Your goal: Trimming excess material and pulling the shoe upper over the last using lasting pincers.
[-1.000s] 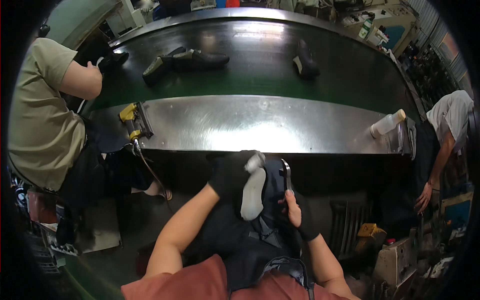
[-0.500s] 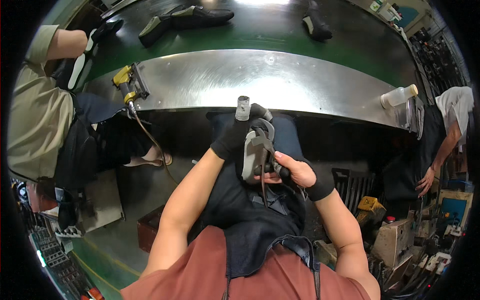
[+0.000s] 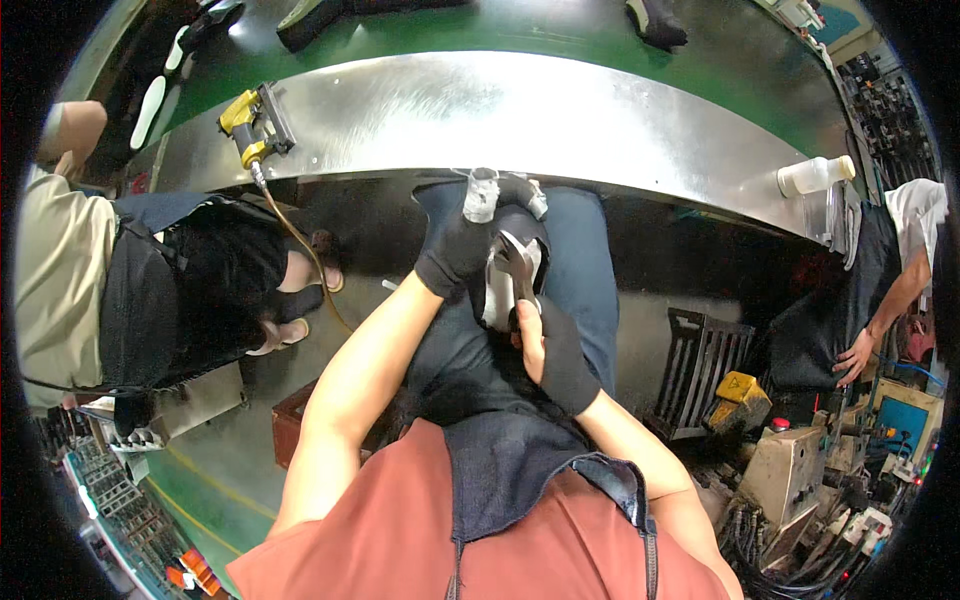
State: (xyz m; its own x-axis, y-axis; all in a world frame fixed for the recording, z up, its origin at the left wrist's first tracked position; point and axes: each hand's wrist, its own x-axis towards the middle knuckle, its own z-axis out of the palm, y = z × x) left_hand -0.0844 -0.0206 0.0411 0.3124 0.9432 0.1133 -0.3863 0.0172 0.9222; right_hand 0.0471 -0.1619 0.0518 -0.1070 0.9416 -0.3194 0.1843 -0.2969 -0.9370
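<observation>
A dark shoe with a pale sole side (image 3: 499,297) is held upright over my lap. My left hand (image 3: 462,252), in a black glove with white tape around the thumb and a finger, is closed around its far end. My right hand (image 3: 548,348), in a black fingerless glove, grips a pair of metal pincers (image 3: 519,265). Their head lies against the shoe's underside; the handles are mostly hidden in my fist. Whether the jaws have hold of the shoe's edge, I cannot tell.
Beyond my hands runs a metal bench edge (image 3: 420,110) with a yellow nail gun (image 3: 243,128) and a white-capped bottle (image 3: 815,176). Dark shoes (image 3: 655,22) lie on the green belt behind. People work at left and right. A black crate (image 3: 700,370) stands on the floor.
My right hand has moved inward, up against the shoe, and its grip has closed around the pincers' handles. The strap-like dark piece that hung below them is out of sight. The view has shifted slightly.
</observation>
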